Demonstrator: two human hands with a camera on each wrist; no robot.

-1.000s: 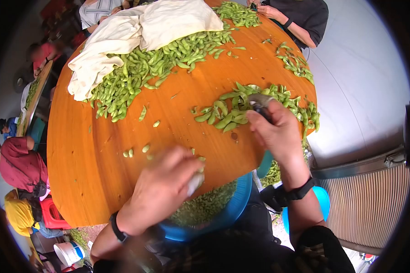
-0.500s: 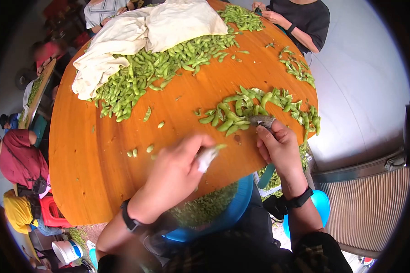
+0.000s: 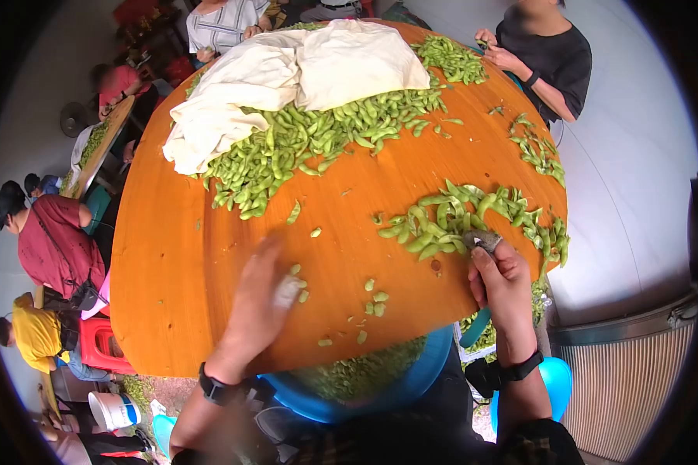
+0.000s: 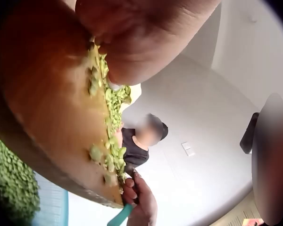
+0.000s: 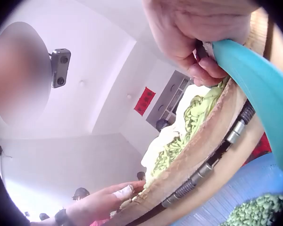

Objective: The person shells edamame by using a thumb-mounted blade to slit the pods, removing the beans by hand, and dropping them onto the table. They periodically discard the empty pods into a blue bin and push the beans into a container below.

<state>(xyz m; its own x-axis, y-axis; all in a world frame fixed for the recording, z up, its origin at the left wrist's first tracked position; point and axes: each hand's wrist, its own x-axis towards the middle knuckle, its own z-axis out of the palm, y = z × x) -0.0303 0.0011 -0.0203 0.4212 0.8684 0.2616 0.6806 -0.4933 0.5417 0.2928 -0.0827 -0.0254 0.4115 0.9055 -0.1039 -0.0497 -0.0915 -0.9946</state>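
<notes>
My left hand (image 3: 257, 298), blurred, is low over the wooden table with its fingers extended, and a white wrap (image 3: 286, 292) covers its thumb. Shelled green beans (image 3: 296, 269) lie beside that thumb, and several more beans (image 3: 376, 297) are scattered to its right. My right hand (image 3: 507, 291) grips a tool whose teal handle (image 3: 475, 328) sticks out below the palm; the fingers hide its working end. A dark grey cover (image 3: 485, 239) shows at the right index finger. Green soybean pods (image 3: 442, 217) lie just beyond this hand.
Under the near table edge stands a blue basin (image 3: 439, 372) with shelled beans in it. A large pod heap (image 3: 310, 136) lies at the back, partly beneath a cream cloth (image 3: 357, 66). A person in black (image 3: 547, 58) works at the far right side.
My left hand has moved left, away from the right hand, and more loose beans show on the table by it. My right hand keeps its grip by the pods. The head view has shifted.
</notes>
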